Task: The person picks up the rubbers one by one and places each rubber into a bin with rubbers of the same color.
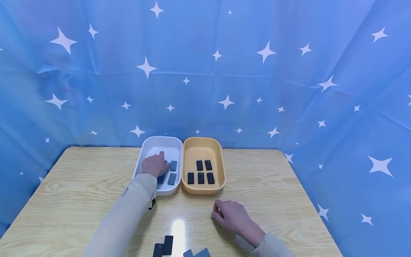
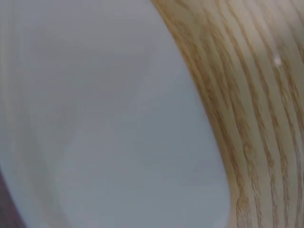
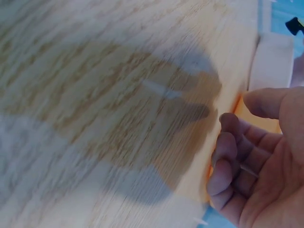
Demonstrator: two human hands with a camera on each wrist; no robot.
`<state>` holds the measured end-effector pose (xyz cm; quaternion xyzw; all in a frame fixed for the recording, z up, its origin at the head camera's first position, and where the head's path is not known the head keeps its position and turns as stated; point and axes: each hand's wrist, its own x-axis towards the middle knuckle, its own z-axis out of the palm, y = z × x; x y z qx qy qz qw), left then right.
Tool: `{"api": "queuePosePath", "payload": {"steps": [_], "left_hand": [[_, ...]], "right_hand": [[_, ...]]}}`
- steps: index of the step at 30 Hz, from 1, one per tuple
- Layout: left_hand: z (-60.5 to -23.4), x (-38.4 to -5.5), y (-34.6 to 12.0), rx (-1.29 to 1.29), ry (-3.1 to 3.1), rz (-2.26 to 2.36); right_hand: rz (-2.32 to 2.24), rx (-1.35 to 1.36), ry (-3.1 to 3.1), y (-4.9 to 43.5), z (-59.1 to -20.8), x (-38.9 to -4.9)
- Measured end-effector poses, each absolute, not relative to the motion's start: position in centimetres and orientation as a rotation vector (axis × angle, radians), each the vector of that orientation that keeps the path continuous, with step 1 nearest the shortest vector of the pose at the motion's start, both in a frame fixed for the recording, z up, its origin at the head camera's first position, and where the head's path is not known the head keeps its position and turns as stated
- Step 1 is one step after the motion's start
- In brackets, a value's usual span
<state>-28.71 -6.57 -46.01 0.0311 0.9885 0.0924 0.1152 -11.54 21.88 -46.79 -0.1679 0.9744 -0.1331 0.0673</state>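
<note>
1. Landmark: the yellow tray [image 1: 201, 150]. In it we count five black pieces [image 1: 201, 178], laid flat: two in the far row, three in the near.
2. White tray [image 1: 163, 143]: just left of the yellow tray, sides close together. Slate-grey pieces [image 1: 171, 179] lie inside; we cannot count them all, as the hand covers part.
3. Left hand [image 1: 155, 165]: left of the yellow tray, reaching into the white tray over the grey pieces. One piece sits right by its fingers; we cannot tell whether they grasp it or only touch. The left wrist view shows us just white tray wall and wood grain.
4. Right hand [image 1: 230, 215]: nearer us than the yellow tray and to its right, above the table [image 1: 273, 185]. Fingers loosely bent, nothing held.
5. Nearer us than the yellow tray, at the frame's bottom: two loose black pieces [image 1: 168, 245] and two blue-grey pieces [image 1: 202, 253], partly cut off.
6. Behind the yellow tray: blue star-printed cloth [image 1: 199, 46].
</note>
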Motion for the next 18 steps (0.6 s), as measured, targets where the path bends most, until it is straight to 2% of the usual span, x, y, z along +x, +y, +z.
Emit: {"api": "queuePosePath", "payload": {"steps": [18], "left_hand": [[-42.6, -26.6, -8.6, 0.13, 2.902, 0.201]], "right_hand": [[-0.43, -0.479, 2.912, 21.2, -47.2, -11.2]]}}
